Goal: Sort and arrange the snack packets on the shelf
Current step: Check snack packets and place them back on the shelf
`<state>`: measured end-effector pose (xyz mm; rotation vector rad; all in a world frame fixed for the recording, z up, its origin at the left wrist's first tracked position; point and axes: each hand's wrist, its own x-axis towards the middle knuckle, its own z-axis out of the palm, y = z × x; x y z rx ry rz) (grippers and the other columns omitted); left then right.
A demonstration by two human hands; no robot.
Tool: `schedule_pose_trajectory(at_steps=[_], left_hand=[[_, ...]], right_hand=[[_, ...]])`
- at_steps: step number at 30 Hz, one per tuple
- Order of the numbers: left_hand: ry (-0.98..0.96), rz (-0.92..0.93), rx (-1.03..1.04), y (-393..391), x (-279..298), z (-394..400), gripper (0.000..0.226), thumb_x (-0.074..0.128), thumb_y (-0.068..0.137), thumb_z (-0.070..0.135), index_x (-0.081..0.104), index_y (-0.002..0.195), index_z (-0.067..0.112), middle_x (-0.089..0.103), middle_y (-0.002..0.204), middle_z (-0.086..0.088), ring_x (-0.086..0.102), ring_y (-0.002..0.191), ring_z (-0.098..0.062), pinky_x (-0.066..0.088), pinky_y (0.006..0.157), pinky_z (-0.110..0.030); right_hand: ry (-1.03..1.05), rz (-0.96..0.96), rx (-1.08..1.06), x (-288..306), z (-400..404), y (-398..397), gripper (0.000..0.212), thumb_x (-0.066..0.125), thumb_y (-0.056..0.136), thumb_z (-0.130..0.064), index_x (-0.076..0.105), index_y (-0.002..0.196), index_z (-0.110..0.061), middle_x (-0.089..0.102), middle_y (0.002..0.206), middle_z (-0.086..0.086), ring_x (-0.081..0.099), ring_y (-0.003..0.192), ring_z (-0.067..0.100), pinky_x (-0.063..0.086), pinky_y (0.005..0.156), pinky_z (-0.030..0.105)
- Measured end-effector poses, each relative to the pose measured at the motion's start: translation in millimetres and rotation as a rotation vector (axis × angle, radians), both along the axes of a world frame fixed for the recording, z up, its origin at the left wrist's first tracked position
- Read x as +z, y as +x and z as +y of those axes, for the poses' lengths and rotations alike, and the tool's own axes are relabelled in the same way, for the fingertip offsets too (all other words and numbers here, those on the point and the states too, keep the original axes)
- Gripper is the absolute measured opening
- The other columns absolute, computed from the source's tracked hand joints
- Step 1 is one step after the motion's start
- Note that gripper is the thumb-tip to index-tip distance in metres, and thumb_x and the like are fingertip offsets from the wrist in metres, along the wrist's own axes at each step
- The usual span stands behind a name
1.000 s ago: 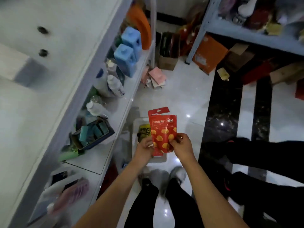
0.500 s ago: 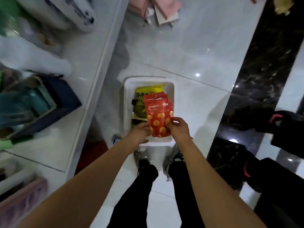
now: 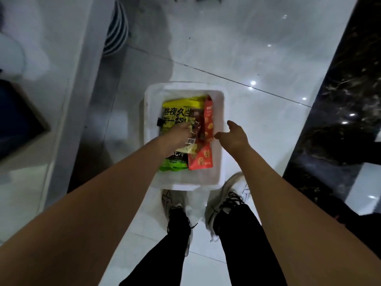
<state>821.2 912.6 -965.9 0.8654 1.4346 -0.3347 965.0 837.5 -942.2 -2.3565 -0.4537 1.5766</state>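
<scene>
While the person's shoes [image 3: 226, 195] stand just behind the white tub [image 3: 218, 162], the left hand [image 3: 177, 137] grips a clear-wrapped packet [image 3: 50, 139] inside it. Right hand [image 3: 233, 137] hovers above, fingers loosely spread, empty. Red packets [image 3: 208, 120] and yellow-green packets [image 3: 175, 116] lie within.

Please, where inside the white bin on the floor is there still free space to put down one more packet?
Inside the bin, bare bottom shows along the right wall beside the red packets, and in a strip along the near wall, by the shoes. The left and middle are crowded: yellow-green packets overlap there, under the left hand.
</scene>
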Motion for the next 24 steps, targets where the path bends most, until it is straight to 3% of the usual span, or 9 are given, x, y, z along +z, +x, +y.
schedule_pose_trajectory(at_steps=[3, 5, 7, 10, 12, 15, 18, 20, 24], left_hand=[[0.090, 0.026, -0.137, -2, 24, -6, 0.037, 0.040, 0.101, 0.006, 0.047, 0.138, 0.007, 0.049, 0.103, 0.003, 0.042, 0.073, -0.001, 0.039, 0.066, -0.011], [0.130, 0.037, -0.245, 1, 56, -11, 0.023, 0.036, 0.102, 0.001, 0.055, 0.111, 0.010, 0.042, 0.080, 0.006, 0.037, 0.064, -0.005, 0.033, 0.047, -0.006], [0.194, 0.036, -0.337, 5, 100, -16, 0.023, 0.033, 0.100, -0.005, 0.051, 0.105, 0.009, 0.042, 0.074, 0.001, 0.044, 0.066, -0.018, 0.034, 0.043, -0.012], [0.366, 0.041, -0.539, 13, 167, -20, 0.031, 0.034, 0.100, 0.004, 0.051, 0.126, 0.006, 0.060, 0.092, -0.013, 0.058, 0.090, -0.031, 0.046, 0.068, -0.028], [0.490, 0.041, -0.637, 22, 220, -19, 0.034, 0.038, 0.099, 0.009, 0.051, 0.131, 0.010, 0.063, 0.108, -0.015, 0.061, 0.099, -0.032, 0.050, 0.085, -0.038], [0.639, 0.022, -0.596, 32, 294, -20, 0.032, 0.043, 0.096, 0.013, 0.054, 0.126, 0.017, 0.065, 0.112, -0.009, 0.063, 0.101, -0.028, 0.051, 0.090, -0.041], [0.752, -0.007, -0.499, 42, 394, -25, 0.042, 0.040, 0.099, 0.012, 0.045, 0.141, 0.010, 0.052, 0.140, -0.013, 0.047, 0.131, -0.028, 0.033, 0.113, -0.034], [0.840, -0.013, -0.404, 46, 463, -33, 0.046, 0.040, 0.100, 0.010, 0.038, 0.146, 0.009, 0.043, 0.149, -0.012, 0.037, 0.139, -0.026, 0.026, 0.116, -0.029], [1.024, 0.008, -0.274, 45, 580, -43, 0.048, 0.038, 0.101, 0.008, 0.036, 0.148, 0.013, 0.043, 0.149, -0.010, 0.040, 0.137, -0.025, 0.030, 0.112, -0.031]], right_hand=[[-0.015, -0.001, 0.097, 36, -8, 0, 0.050, 0.058, 0.097, -0.021, 0.044, 0.141, -0.005, 0.051, 0.143, 0.012, 0.050, 0.128, 0.027, 0.030, 0.074, 0.014], [-0.009, -0.015, 0.143, 67, -12, 0, 0.048, 0.057, 0.097, -0.020, 0.045, 0.141, -0.006, 0.052, 0.142, 0.012, 0.051, 0.126, 0.027, 0.033, 0.081, 0.019], [-0.004, -0.025, 0.190, 107, -18, 0, 0.046, 0.055, 0.097, -0.018, 0.045, 0.141, -0.007, 0.051, 0.142, 0.012, 0.049, 0.128, 0.028, 0.037, 0.090, 0.024], [0.036, -0.063, 0.293, 175, -23, -1, 0.052, 0.056, 0.096, -0.016, 0.042, 0.145, -0.008, 0.048, 0.146, 0.012, 0.045, 0.133, 0.027, 0.037, 0.102, 0.029], [0.081, -0.096, 0.361, 228, -21, 1, 0.055, 0.057, 0.093, -0.016, 0.041, 0.146, -0.010, 0.047, 0.147, 0.012, 0.044, 0.134, 0.028, 0.036, 0.106, 0.033], [0.161, -0.187, 0.484, 310, -16, 4, 0.049, 0.055, 0.091, -0.013, 0.047, 0.140, -0.009, 0.051, 0.141, 0.015, 0.045, 0.130, 0.032, 0.037, 0.105, 0.037], [0.294, -0.265, 0.576, 400, -11, 11, 0.057, 0.058, 0.092, -0.017, 0.042, 0.147, -0.013, 0.042, 0.151, 0.012, 0.035, 0.141, 0.028, 0.025, 0.114, 0.032], [0.423, -0.333, 0.610, 451, -9, 18, 0.062, 0.061, 0.091, -0.019, 0.039, 0.149, -0.018, 0.035, 0.156, 0.009, 0.028, 0.146, 0.025, 0.020, 0.119, 0.032], [0.671, -0.457, 0.641, 552, -9, 29, 0.059, 0.060, 0.092, -0.019, 0.042, 0.148, -0.021, 0.037, 0.156, 0.007, 0.029, 0.145, 0.024, 0.023, 0.119, 0.033]])
